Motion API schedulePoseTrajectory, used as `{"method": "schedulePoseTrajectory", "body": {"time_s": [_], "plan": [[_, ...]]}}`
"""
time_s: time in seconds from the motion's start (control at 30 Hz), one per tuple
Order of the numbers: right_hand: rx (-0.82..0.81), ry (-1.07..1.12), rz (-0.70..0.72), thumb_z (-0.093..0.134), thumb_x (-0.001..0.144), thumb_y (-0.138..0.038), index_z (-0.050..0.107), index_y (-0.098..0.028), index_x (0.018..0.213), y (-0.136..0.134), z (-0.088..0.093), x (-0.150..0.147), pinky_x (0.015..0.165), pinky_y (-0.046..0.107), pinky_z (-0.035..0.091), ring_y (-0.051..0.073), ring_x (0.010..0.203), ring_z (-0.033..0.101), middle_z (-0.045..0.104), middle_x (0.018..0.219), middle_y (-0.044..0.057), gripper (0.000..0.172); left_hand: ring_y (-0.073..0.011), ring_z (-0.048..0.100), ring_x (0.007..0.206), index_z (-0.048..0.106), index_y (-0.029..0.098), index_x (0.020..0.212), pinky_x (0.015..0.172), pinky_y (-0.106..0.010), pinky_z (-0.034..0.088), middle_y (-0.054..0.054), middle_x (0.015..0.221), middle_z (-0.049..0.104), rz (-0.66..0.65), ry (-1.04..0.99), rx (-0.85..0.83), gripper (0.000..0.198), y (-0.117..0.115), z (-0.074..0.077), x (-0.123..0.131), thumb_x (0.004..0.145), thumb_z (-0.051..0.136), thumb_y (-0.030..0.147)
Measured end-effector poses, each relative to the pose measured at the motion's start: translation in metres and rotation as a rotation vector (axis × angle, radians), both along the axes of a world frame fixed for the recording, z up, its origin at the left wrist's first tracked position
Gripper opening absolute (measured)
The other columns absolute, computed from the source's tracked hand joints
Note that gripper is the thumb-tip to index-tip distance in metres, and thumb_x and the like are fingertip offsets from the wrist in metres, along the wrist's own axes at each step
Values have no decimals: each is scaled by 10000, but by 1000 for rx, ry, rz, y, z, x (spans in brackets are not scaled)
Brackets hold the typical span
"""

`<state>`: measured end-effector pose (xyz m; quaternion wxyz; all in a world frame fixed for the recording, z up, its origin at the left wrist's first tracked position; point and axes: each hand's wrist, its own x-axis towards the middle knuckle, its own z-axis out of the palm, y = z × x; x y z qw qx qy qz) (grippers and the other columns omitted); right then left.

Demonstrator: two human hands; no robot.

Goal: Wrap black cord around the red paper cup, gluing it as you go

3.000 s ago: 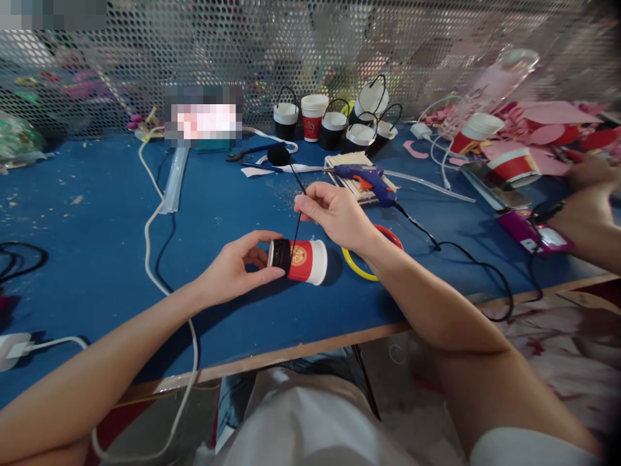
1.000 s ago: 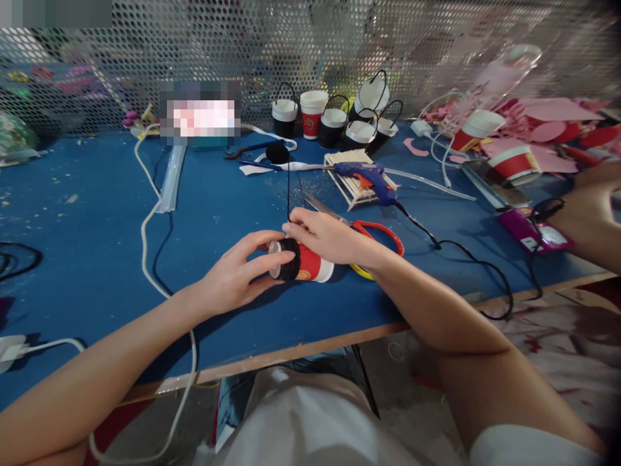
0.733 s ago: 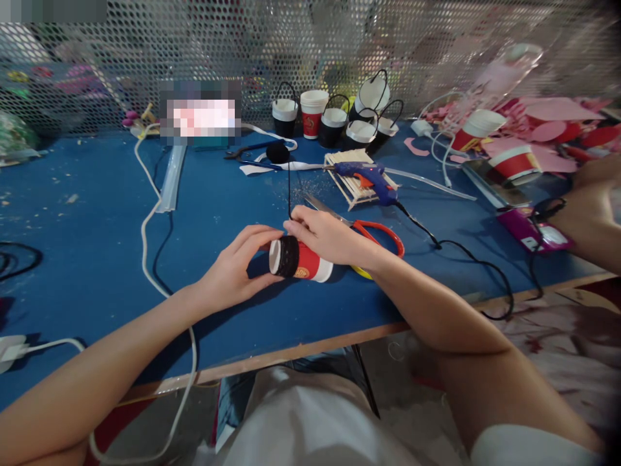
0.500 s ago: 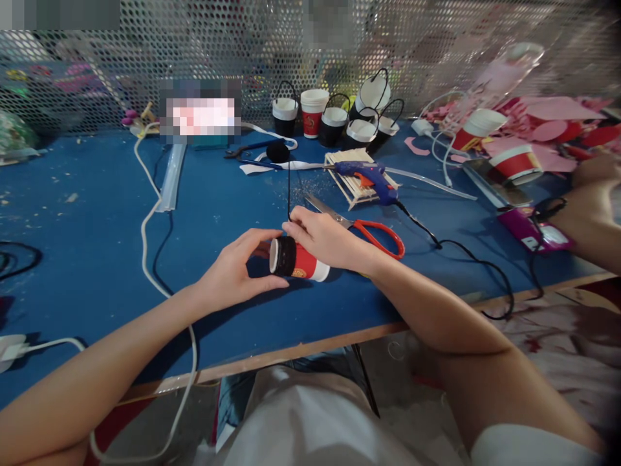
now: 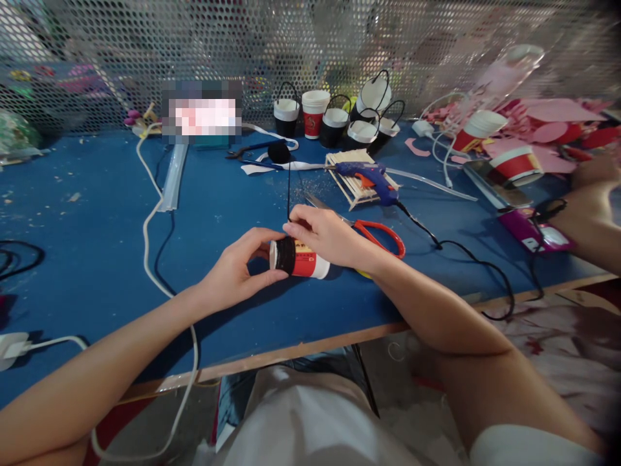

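A small red paper cup (image 5: 305,262) lies on its side above the blue table (image 5: 97,259), its base end wound with black cord. My left hand (image 5: 237,272) pinches that base end between thumb and fingers. Resting on top of the cup, my right hand (image 5: 325,234) pinches the black cord (image 5: 288,188), which runs taut up to a black cord ball (image 5: 278,152) farther back.
Red-handled scissors (image 5: 373,233) lie just right of my hand. Behind are a blue glue gun (image 5: 367,175) on wooden sticks, several black-wrapped cups (image 5: 334,126), and a white cable (image 5: 148,226). Another person's arm (image 5: 589,217) rests at the right edge among red cups (image 5: 514,165) and pink paper.
My right hand has come down from a raised pull onto the cup, pressing the cord against it. The cup has turned in my left hand and more black winding covers its base.
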<state>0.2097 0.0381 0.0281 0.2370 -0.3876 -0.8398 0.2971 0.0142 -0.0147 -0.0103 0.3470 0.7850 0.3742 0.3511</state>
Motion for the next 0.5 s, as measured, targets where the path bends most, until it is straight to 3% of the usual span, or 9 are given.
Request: {"method": "schedulePoseTrajectory", "body": {"time_s": [0.5], "plan": [[-9, 66, -10, 479, 852, -282, 485, -172, 699, -1, 4, -1, 585, 235, 312, 89, 630, 438, 499, 657, -27, 188, -204, 519, 1078, 453, 180, 1235, 884, -337, 507, -110, 1182, 502, -42, -4, 121, 528, 2, 0, 0, 757, 673, 215]]}}
